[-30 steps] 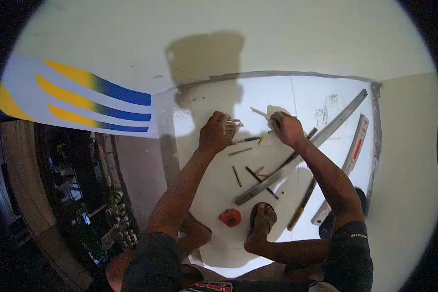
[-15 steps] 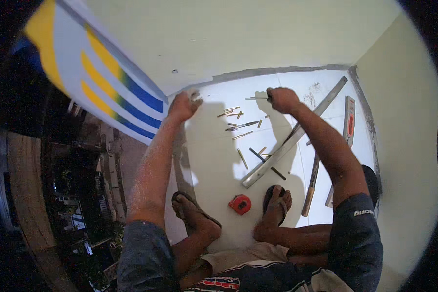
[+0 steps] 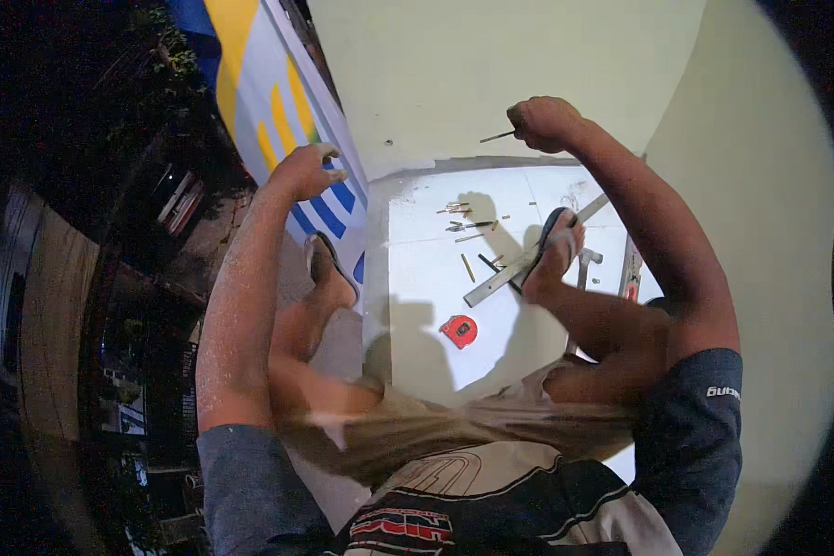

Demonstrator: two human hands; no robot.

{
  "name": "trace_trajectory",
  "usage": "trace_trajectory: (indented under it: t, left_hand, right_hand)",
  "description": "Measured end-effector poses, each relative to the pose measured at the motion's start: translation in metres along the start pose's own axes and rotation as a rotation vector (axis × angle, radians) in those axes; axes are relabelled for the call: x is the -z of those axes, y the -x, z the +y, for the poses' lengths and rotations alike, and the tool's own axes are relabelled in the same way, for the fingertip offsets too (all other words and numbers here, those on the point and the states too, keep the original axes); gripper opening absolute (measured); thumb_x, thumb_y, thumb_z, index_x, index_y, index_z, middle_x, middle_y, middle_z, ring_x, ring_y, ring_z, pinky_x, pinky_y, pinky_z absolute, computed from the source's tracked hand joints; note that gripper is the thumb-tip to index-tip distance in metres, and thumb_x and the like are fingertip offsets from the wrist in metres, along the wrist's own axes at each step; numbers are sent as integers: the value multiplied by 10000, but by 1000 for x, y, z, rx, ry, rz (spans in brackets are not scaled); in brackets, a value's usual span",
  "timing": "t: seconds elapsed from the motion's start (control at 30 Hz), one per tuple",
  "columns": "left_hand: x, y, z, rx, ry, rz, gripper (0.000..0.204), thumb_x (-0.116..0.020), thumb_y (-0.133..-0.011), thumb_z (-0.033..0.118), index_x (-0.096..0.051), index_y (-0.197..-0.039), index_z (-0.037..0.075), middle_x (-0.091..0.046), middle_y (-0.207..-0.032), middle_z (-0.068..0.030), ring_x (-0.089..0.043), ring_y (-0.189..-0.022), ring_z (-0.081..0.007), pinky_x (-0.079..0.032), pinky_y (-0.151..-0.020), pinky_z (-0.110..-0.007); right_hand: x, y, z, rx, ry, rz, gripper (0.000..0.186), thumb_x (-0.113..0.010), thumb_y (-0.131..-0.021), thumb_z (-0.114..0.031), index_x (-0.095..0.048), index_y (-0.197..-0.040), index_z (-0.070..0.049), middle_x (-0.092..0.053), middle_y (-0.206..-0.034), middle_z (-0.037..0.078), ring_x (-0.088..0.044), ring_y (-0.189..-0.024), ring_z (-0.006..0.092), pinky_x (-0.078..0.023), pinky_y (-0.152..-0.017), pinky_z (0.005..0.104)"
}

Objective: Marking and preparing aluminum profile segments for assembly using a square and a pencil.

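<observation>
One thin rod (image 3: 498, 137) juts leftward from a worker's right hand (image 3: 549, 124), fingers closed around it; the left hand (image 3: 308, 173) looks empty, thumb and fingers parted. Below and left of the right grip, brass-coloured pieces (image 3: 468, 268) and a red tape measure (image 3: 458, 331) lie on white flooring (image 3: 417, 269).

Right hand (image 3: 549, 124) grips thin rod (image 3: 497, 137) projecting leftward. Left hand (image 3: 303, 172): partly spread. Red tape measure (image 3: 460, 331): on floor (image 3: 426, 269), bodyward of both hands.
</observation>
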State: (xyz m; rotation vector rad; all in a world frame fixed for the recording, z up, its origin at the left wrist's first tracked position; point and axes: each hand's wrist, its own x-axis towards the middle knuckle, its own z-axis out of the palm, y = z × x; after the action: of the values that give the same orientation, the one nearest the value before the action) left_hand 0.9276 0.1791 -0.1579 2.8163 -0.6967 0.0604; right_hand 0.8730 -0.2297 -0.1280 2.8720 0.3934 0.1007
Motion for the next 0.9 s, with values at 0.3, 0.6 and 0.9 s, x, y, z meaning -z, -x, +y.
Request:
trace_trajectory:
  t: [0.3,0.6,0.9]
  left_hand:
    - [-63,75,5,-5,361,9,453,-771,-837,263,-652,-1207,29,-709,-1116,-150,-674,-1026,-255,-523,-900,-375]
    - [-343,86,-33,155,680,-189,430,-747,-844,353,-682,-1133,41,-704,-1044,-200,-688,-977,-321,-534,-877,-415]
    - [-387,-116,37,-74,400,51,248,-668,-908,238,-673,-1114,101,-627,-983,-126,-653,-843,-317,-544,-743,-448]
  right_hand:
    - [-82,-27,34,-236,-94,-14,153,-669,-774,-126,-723,-876,-25,-716,-954,210,-705,-889,368,-570,-763,484]
    - [-292,-33,-8,-249,-574,-107,228,-659,-818,-205,-714,-915,-7,-688,-1024,246,-676,-947,423,-552,-836,487]
    - [-421,-95,43,-263,-808,-45,215,-655,-823,-206,-700,-912,-15,-688,-869,234,-671,-818,404,-532,-788,486]
